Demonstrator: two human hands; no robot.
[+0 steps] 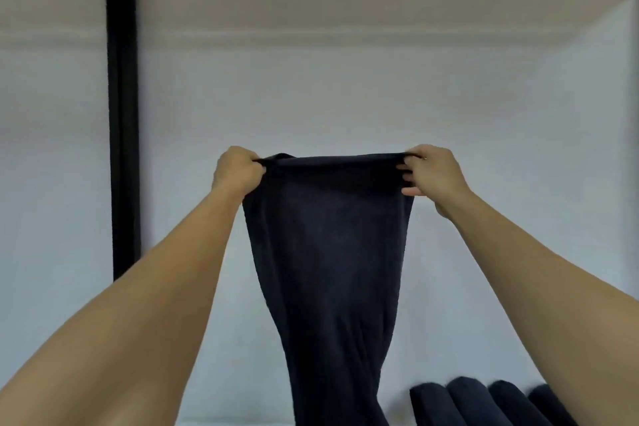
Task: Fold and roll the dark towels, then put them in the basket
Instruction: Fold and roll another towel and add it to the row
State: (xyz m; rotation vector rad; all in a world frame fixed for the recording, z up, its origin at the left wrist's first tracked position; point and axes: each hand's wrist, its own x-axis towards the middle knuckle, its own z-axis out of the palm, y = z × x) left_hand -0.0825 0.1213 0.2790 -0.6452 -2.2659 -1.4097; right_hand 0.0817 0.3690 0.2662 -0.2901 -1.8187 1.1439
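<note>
A dark navy towel hangs lengthwise in front of me, held up at arm's length. My left hand grips its top left corner and my right hand pinches its top right corner, so the top edge is stretched taut between them. The towel's lower end runs out of the frame at the bottom. Several rolled dark towels lie side by side at the lower right, partly hidden by my right forearm. No basket is in view.
A white wall fills the background. A black vertical post stands at the left. A pale surface shows at the bottom, beneath the rolled towels.
</note>
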